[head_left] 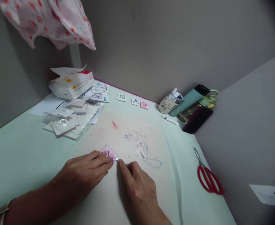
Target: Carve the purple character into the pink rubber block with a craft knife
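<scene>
Right grip around metal-tipped tool

The person's left hand presses on a pink square with purple marks, while the right hand grips a small blade by the square's edge. Shavings lie beyond the right hand, near a teal outline on the table. Red-handled scissors rest at the right, and a plastic bag holding blank squares lies at the left, beside a tissue box.
</scene>
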Demonstrator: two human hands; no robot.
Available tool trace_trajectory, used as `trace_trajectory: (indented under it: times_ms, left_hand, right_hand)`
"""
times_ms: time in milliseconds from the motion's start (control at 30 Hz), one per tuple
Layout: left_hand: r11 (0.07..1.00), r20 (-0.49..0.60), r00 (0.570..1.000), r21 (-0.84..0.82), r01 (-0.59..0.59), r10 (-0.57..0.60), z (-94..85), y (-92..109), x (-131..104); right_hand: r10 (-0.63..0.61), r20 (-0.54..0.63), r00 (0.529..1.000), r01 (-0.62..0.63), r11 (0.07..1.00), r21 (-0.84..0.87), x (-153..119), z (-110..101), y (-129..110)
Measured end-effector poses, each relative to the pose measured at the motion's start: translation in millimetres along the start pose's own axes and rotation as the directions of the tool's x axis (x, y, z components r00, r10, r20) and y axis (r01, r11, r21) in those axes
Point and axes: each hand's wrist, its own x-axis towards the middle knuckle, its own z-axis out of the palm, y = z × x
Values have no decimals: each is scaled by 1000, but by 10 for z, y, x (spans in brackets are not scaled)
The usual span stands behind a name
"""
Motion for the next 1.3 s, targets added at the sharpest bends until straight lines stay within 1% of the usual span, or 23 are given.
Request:
trace_trajectory:
  times_ms: [133,233,433,533,800,933,1067,1167,1300]
  left_hand:
    - [1000,46,999,-7,6,-6,-9,-1,13]
    - [1000,48,999,-2,17,-17,3,5,7]
    - [999,56,998,-8,40,-40,0,20,-3]
    - [1000,53,998,-12,24,-23,-9,17,2]
    - [1000,46,999,2,5,-6,-7,6,17]
    - [1000,47,999,-14,23,-22,-18,22,25]
    - [999,52,998,-5,33,-32,2,18,8]
    - [1000,69,997,10,28,-29,3,13,8]
    - [1000,54,998,10,15,-16,-21,14,32]
  right_hand:
    - [37,24,999,-38,997,70,-51,20,20]
    - [51,32,998,-54,994,100,-48,43,24]
    - [45,36,998,-48,993,111,-53,46,40]
    - [51,19,999,-53,991,119,-56,43,40]
    - [41,36,999,-45,992,115,-8,42,39]
    - [46,42,998,-51,988,145,-40,37,52]
    - [50,28,998,-53,990,129,-10,55,44]
    - [47,22,999,-49,990,133,4,65,47]
    - [50,23,998,-53,989,136,-38,63,66]
